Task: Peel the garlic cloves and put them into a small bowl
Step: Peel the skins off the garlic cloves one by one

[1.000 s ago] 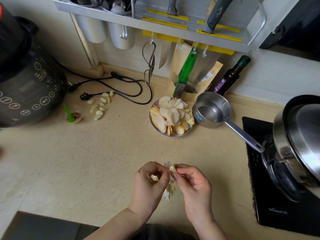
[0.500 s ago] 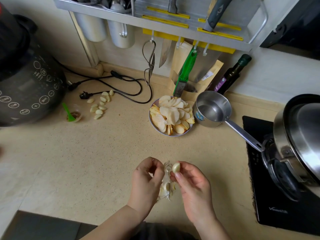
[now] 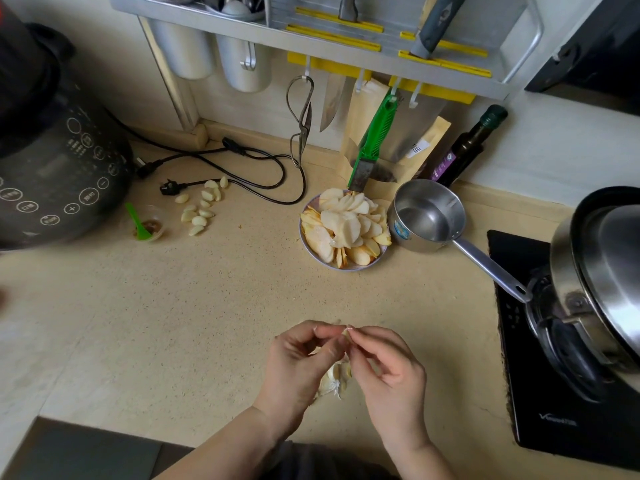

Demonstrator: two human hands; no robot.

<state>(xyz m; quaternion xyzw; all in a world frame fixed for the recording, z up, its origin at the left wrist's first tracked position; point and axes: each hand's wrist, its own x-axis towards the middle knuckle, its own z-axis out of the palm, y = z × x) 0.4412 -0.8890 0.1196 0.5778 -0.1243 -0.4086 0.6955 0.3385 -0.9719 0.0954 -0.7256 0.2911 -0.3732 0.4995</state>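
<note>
Hands work close together just above the near edge of the bench [image 3: 145, 306]: the left hand [image 3: 298, 365] curls round the garlic head [image 3: 334, 381], whose papery skins hang below its palm, while the right hand [image 3: 384, 365] pinches a clove [image 3: 347, 336] at its fingertips, right against the left thumb and forefinger. Both are closed on garlic, neither spread.

The step looks like stripping skin from that one clove. To do it well, I would grip the clove firmly by its root end with the right fingers, catch a loose flap of skin with the left thumbnail, and draw it off along the length instead of scraping sideways, which tends to tear the skin into bits that stick.

Farther off, a plate [image 3: 313, 249] of sliced fruit sits mid-bench beside a small saucepan [image 3: 427, 216]. To the left, peeled cloves [image 3: 201, 211] lie loose on the bench by a small clear bowl [image 3: 152, 226] with a green spoon [image 3: 136, 221] in it, just in front of a dark cooker [image 3: 52, 168]. Whether that bowl is the intended one I cannot tell.
</note>
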